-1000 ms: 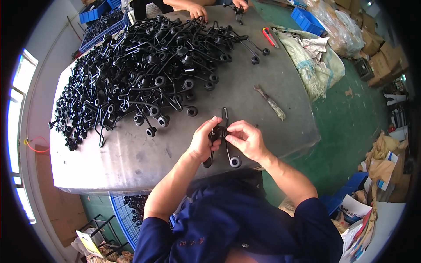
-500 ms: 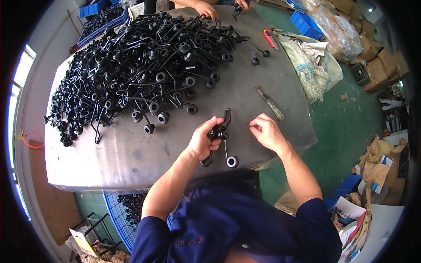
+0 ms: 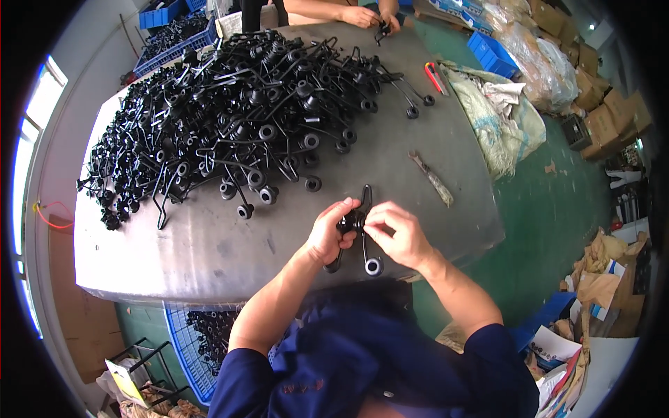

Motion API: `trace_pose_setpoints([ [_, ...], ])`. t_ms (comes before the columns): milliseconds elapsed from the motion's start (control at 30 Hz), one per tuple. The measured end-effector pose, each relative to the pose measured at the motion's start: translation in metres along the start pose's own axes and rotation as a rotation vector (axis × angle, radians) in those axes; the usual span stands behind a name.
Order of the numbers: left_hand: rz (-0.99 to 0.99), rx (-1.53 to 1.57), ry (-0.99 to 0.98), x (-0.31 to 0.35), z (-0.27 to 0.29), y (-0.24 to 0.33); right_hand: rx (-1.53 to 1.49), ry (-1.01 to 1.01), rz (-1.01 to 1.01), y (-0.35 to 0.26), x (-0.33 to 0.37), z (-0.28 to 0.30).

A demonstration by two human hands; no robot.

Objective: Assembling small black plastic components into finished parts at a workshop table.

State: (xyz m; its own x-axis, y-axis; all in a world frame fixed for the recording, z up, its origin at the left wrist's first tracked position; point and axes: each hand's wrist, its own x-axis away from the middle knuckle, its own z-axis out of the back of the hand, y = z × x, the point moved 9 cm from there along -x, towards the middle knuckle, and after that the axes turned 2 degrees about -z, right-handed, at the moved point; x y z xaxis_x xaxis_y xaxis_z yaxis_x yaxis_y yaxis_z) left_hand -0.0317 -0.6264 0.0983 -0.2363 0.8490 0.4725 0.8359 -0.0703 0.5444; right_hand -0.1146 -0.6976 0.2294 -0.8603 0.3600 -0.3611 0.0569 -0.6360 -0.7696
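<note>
Over the near edge of the table, my left hand (image 3: 330, 233) is closed round the thick middle of a black bent-rod part (image 3: 366, 198). One narrow loop of the rod points away from me, and a leg with a round black bushing at its end hangs toward me. My right hand (image 3: 403, 235) meets it from the right, thumb and fingertips pinched together against the middle of the part. Whether a small piece sits between those fingertips is hidden. A large heap of similar black rod parts (image 3: 230, 125) covers the far left of the table.
The grey metal table (image 3: 230, 261) also bears a worn hand tool (image 3: 432, 181) and a red cutter (image 3: 436, 79). Across it, a co-worker's hands (image 3: 380, 21) handle a black part. Woven sacks (image 3: 505, 115) lie to the right; a blue basket (image 3: 180, 341) stands below the near edge.
My right hand has moved left from beside the part and now touches its middle. The left hand keeps its hold. The co-worker's two hands have come together at a part.
</note>
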Motion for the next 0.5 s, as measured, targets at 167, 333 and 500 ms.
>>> trace_pose_setpoints([
  [167, -0.028, -0.025, 0.011, 0.006, -0.003, 0.001, -0.130, 0.003, -0.184, 0.021, 0.005, -0.002],
  [333, -0.049, -0.041, 0.045, 0.009, -0.004, 0.006, -0.030, -0.057, -0.282, 0.019, 0.002, -0.001],
  [500, -0.088, -0.077, 0.099, 0.012, -0.002, 0.011, -0.165, -0.119, -0.290, 0.026, 0.011, -0.005],
])
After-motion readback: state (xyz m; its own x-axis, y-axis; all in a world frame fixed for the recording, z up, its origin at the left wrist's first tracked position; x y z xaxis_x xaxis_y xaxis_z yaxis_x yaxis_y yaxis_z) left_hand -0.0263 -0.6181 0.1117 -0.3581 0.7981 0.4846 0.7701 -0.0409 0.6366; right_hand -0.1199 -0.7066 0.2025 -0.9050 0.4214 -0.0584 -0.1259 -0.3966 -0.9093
